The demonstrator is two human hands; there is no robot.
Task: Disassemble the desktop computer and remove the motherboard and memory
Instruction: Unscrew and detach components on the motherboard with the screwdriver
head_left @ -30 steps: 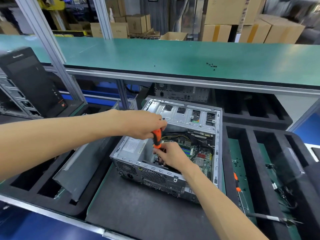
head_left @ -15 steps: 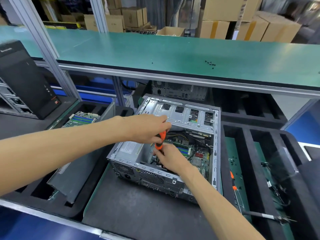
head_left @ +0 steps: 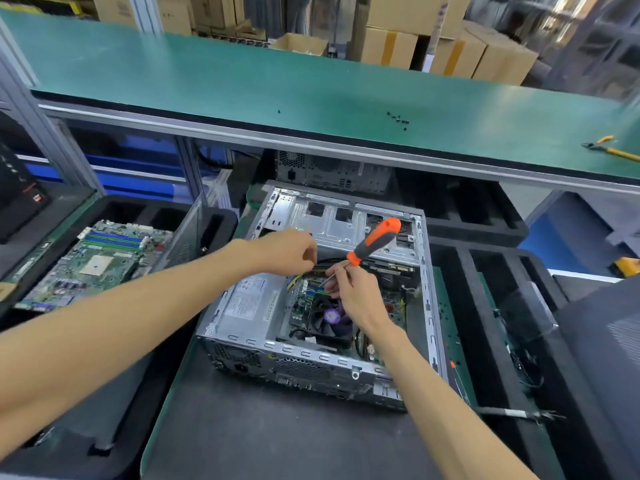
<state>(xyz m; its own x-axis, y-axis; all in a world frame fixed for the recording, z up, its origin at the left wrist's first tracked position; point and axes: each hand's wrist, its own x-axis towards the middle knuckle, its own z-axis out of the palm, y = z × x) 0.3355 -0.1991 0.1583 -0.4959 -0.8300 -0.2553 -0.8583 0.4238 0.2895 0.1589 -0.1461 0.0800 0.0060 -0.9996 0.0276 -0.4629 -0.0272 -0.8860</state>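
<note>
Over dark bench mat [head_left: 263, 441], memory stick [head_left: 320, 270] sits between both hands' fingers [head_left: 311, 259].

The open computer case [head_left: 322, 299] can be entered only from above, its metal walls ringing the inside. Both hands crowd the middle: the left hand [head_left: 287, 252] over the cables, the right hand [head_left: 353, 292] holding a screwdriver [head_left: 372, 242] slanting up to the drive cage [head_left: 346, 223]. The fan [head_left: 329, 320] fills the near floor, and the power supply [head_left: 247, 303] blocks the left side. Dark table [head_left: 277, 438] in front lies bare
</note>
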